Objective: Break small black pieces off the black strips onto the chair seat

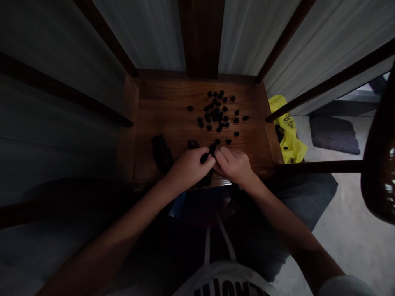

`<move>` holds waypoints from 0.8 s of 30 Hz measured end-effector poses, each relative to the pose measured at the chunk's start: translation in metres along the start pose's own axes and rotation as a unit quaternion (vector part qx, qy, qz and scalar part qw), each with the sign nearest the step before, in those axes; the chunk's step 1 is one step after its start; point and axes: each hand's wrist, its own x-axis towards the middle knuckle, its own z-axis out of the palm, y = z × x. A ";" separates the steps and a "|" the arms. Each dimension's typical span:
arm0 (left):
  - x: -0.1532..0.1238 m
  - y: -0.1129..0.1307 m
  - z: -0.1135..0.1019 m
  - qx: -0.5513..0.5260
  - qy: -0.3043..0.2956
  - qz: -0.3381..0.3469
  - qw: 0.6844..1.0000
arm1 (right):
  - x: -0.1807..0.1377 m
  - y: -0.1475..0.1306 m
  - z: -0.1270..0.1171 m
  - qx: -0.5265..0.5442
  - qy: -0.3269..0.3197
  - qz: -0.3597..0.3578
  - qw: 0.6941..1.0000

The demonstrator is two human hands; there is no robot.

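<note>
1. The left hand [189,166] is half closed, its fingertips pinching a black lump [204,158] at the near edge of the wooden surface [160,98].
2. The right hand [233,164] is curled just beside that lump; whether it grips anything is hidden.
3. Many small black pieces [209,128] lie scattered across the middle of the wooden surface, beyond the hands.
4. A long dark object [162,154] lies on the wooden surface, left of the hands.
5. A yellow plastic bag [285,129] sits beyond the right edge of the wooden surface, behind a wooden rail [321,166]; its dark printing is unreadable.
</note>
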 end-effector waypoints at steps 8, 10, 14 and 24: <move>0.002 -0.001 -0.001 -0.014 0.004 -0.013 1.000 | 0.000 -0.005 0.002 0.001 -0.043 0.016 0.999; 0.002 0.000 0.000 -0.017 0.012 -0.008 1.000 | 0.001 -0.006 0.001 0.000 -0.040 0.025 0.999; 0.002 -0.001 0.002 0.014 0.047 0.035 0.998 | 0.001 -0.006 -0.003 0.031 -0.048 0.055 0.997; 0.001 -0.006 0.009 0.070 0.110 0.123 0.984 | 0.002 -0.007 -0.008 0.150 -0.111 0.128 0.974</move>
